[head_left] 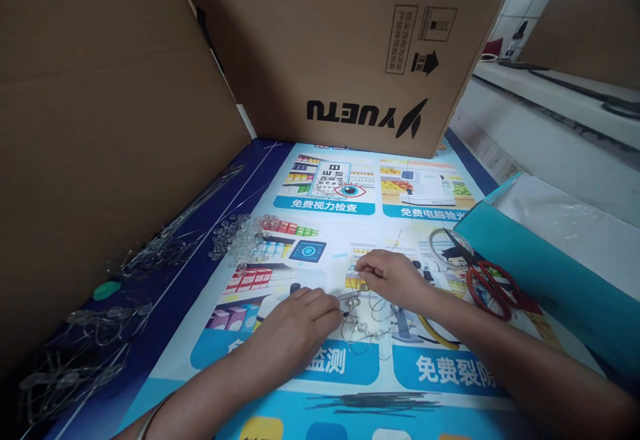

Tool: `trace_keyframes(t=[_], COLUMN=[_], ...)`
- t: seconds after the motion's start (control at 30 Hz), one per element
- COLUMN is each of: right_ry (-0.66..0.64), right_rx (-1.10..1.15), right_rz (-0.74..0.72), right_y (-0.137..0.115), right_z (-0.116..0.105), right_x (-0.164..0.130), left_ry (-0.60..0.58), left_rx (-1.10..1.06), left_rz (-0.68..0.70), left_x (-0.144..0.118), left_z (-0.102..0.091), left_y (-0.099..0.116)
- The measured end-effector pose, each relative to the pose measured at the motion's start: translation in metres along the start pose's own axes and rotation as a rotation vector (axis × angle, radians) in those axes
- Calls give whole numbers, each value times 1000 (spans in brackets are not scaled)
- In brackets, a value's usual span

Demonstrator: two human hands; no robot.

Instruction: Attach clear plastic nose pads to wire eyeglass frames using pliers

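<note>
Thin wire strung with clear beads [361, 327] lies in loops on the printed sheet between my hands. My left hand [307, 323] is closed at the left side of the loops, thumb and fingers pressed together on the wire. Just above and to the right, my right hand [395, 280] pinches a strand of the same beaded wire between thumb and fingertips. The exact grip points are partly hidden by the fingers. To the upper left sits a heap of loose clear beads [243, 239]. A bundle of short dark wires [380, 401] rests nearer to me.
Red-handled scissors [493, 287] lie on the right, beside a teal-sided box [530, 273]. Cardboard panels [350, 47] stand at the back and left. Along the left are wire pieces with clear parts [107, 320] and a green disc [107, 291].
</note>
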State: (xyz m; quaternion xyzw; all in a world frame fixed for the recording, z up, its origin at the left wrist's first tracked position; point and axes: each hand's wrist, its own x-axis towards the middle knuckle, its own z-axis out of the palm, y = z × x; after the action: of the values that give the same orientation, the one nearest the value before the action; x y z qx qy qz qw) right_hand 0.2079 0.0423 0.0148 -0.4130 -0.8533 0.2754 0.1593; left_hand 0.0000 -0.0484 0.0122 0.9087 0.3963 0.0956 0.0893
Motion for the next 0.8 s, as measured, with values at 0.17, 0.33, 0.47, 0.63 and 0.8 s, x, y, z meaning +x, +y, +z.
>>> trace_keyframes(t=[0.17, 0.33, 0.47, 0.63, 0.8], right_ry=[24, 45, 31, 0, -18], right_rx=[-15, -33, -36, -28, -45], right_rz=[2, -7, -39, -96, -115], right_y=[0, -2, -3, -2, -1], right_z=[2, 4, 4, 2, 4], right_x=[-2, -6, -6, -4, -4], left_ry=[-49, -34, -13, 50, 43], left_rx=[4, 27, 2, -113, -130], left_rz=[-19, -20, -33, -39, -31], left_x=[3, 3, 1, -1, -3], left_z=[-4, -8, -8, -6, 1], left_y=[2, 5, 4, -3, -9])
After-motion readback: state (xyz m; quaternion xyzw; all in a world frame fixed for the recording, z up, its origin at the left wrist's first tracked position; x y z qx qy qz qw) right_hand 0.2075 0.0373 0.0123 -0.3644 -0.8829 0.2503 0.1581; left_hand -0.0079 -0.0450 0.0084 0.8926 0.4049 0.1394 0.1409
